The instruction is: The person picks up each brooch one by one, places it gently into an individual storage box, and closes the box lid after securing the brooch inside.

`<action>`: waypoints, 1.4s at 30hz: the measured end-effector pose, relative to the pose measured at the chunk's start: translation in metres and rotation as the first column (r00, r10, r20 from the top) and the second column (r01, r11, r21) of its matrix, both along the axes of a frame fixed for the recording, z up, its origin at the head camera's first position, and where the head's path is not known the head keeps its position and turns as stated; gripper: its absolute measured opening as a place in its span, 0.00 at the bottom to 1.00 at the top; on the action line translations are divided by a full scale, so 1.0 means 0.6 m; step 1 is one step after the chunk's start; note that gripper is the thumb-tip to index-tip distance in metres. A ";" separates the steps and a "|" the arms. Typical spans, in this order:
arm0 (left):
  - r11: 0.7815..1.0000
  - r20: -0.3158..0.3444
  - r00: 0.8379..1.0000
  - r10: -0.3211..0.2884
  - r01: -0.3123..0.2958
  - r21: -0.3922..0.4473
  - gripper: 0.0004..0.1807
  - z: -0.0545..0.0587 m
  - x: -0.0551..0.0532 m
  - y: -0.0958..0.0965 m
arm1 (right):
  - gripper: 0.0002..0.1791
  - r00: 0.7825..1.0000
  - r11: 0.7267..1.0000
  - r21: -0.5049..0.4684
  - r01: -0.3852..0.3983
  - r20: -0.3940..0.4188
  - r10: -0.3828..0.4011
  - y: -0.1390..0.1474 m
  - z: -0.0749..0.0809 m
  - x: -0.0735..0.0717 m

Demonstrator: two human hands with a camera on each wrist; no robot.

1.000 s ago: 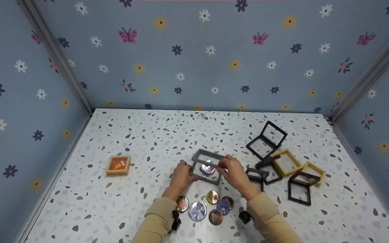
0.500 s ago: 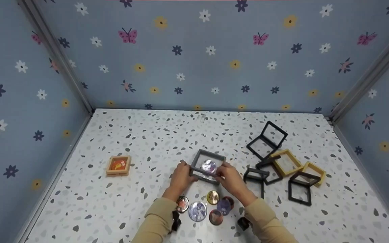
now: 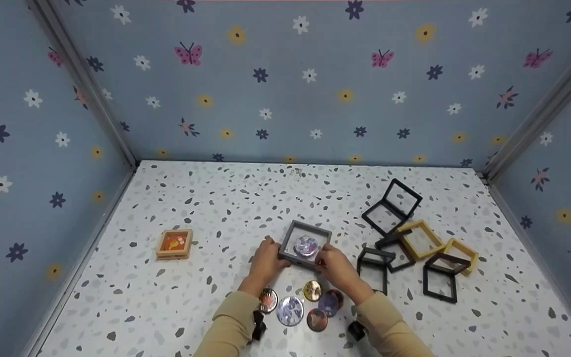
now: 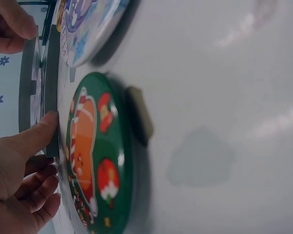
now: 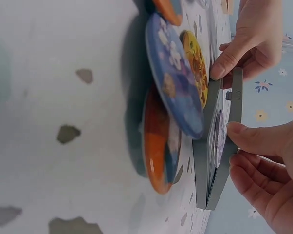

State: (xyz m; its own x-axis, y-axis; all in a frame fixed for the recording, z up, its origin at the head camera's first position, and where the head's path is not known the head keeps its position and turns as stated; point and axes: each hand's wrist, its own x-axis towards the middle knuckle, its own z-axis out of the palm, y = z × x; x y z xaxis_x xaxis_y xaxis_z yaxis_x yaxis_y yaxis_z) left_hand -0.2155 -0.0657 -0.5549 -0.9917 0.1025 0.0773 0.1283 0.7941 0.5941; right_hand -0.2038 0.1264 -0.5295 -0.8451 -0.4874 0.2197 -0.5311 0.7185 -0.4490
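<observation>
A grey hinged display frame [image 3: 311, 227] with clear film lies in front of me, its lid lowered close over its base. A purple-and-white button badge [image 3: 306, 245] shows through the film. My left hand [image 3: 264, 262] holds the frame's near left corner; in the left wrist view its thumb [image 4: 42, 130] rests on the base half. At the near right, my right hand [image 3: 337, 267] pinches the lid's edge between thumb and fingers. A narrow, wedge-like gap between lid [image 5: 235, 102] and base [image 5: 201, 165] shows in the right wrist view.
Several loose badges [image 3: 290, 311] lie between my forearms, one overlapping another. Open black frames [image 3: 439, 285] and yellow frames [image 3: 422, 239] crowd the right side. A light wooden-coloured frame [image 3: 174, 244] with an orange badge lies at left. Patterned walls [image 3: 285, 99] enclose the table.
The lid of the grey frame has swung down towards me, from standing raised to nearly flat over the badge. My right hand has moved down with it; the left hand has stayed.
</observation>
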 end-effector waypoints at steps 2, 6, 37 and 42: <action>1.000 -0.004 1.000 -0.001 0.001 -0.004 0.15 -0.001 0.000 -0.001 | 0.05 1.000 1.000 0.023 -0.002 0.004 0.001 0.000 -0.001 0.000; 1.000 -0.021 1.000 -0.012 0.011 -0.003 0.15 -0.002 0.002 -0.002 | 0.04 1.000 0.999 0.046 -0.016 0.000 0.016 0.000 -0.006 -0.002; 0.967 -0.255 0.945 -0.204 0.153 -0.205 0.13 0.027 0.023 0.018 | 0.06 0.998 0.993 -0.118 0.002 -0.058 -0.009 0.056 0.022 0.016; 0.941 -0.297 0.909 -0.294 0.221 -0.255 0.09 0.032 0.026 0.027 | 0.06 0.987 0.977 -0.195 0.081 -0.121 -0.106 0.074 0.038 0.026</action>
State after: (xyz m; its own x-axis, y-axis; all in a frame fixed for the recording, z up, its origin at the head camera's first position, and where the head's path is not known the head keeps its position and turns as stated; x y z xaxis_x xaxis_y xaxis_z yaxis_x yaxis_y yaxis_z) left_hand -0.1997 -0.0493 -0.5356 -0.8511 0.4005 0.3395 0.5025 0.8087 0.3057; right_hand -0.1883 0.1707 -0.5064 -0.8429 -0.3467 0.4116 -0.5286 0.6765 -0.5127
